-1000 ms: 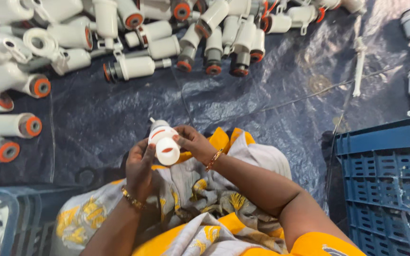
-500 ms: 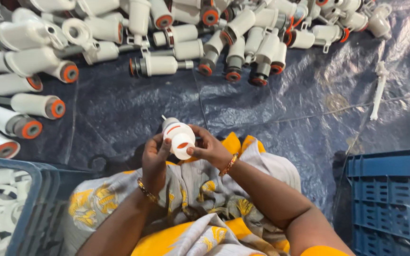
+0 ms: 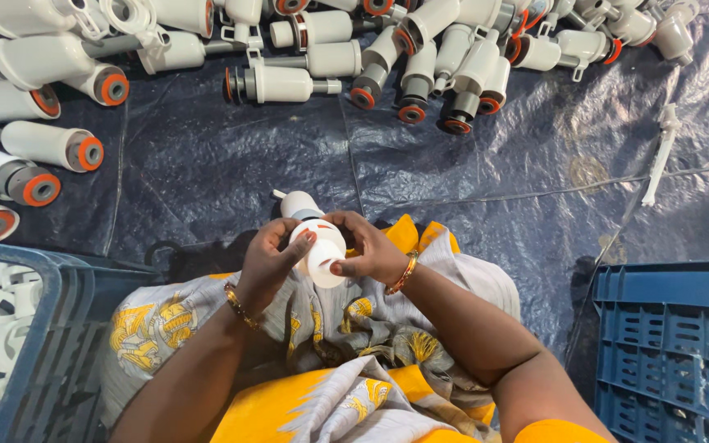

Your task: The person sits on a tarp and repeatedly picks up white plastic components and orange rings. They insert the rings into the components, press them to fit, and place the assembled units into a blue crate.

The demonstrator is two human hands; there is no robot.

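Two hands work here, and they share one white plastic tube part (image 3: 315, 239) between them. The left hand (image 3: 268, 261) wraps around its left side with curled fingers, and the right hand (image 3: 367, 250) grips its right side, thumb pressed on the round front end. Each wrist wears one gold bracelet. The part sits in the middle of the scene, just above the person's lap, which is covered by a grey and yellow patterned cloth (image 3: 346, 328). The part is a short, fat white tube with a wide round cap facing the camera and a small thin nub sticking out at its far end. There are two blue crates: one near left (image 3: 51, 344), with white rings inside, and one near right (image 3: 670, 344). At the far side lies a big pile of white tube parts with orange ends (image 3: 420, 49), more than twenty, too many to count well. Five more of them lie at the far left (image 3: 43, 148). One thin white stick piece (image 3: 660, 156) lies alone on the right. All rest on a dark blue plastic sheet (image 3: 494, 180). Compared with half a second ago, the orange ring at the front of the held part no longer shows; the end now looks all white, and the hands sit a little closer together on it.
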